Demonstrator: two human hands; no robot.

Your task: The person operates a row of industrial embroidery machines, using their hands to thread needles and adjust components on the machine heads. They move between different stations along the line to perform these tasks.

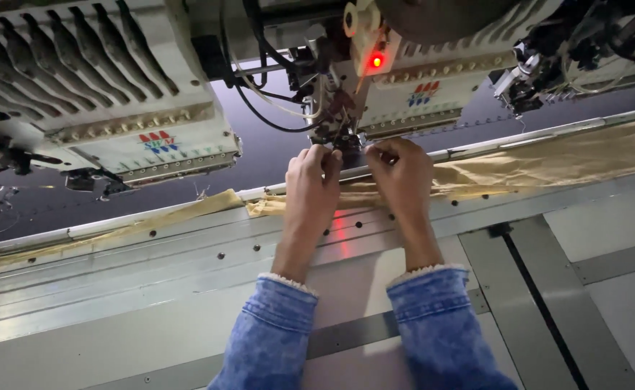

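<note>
Two hands working at the needle of an embroidery machine.

The left hand [311, 180] and right hand [399, 173], both in blue denim sleeves [440, 325], reach across the grey desk [151, 289] to the needle [348, 133] under a red light [376, 61]. Fingers of both are curled and pinched tight, seemingly on fine thread too thin to make out. Gold cloth [548, 162] lies along the metal rail [534, 136] just beneath and beside them, with dark cloth [274, 155] beyond.
</note>
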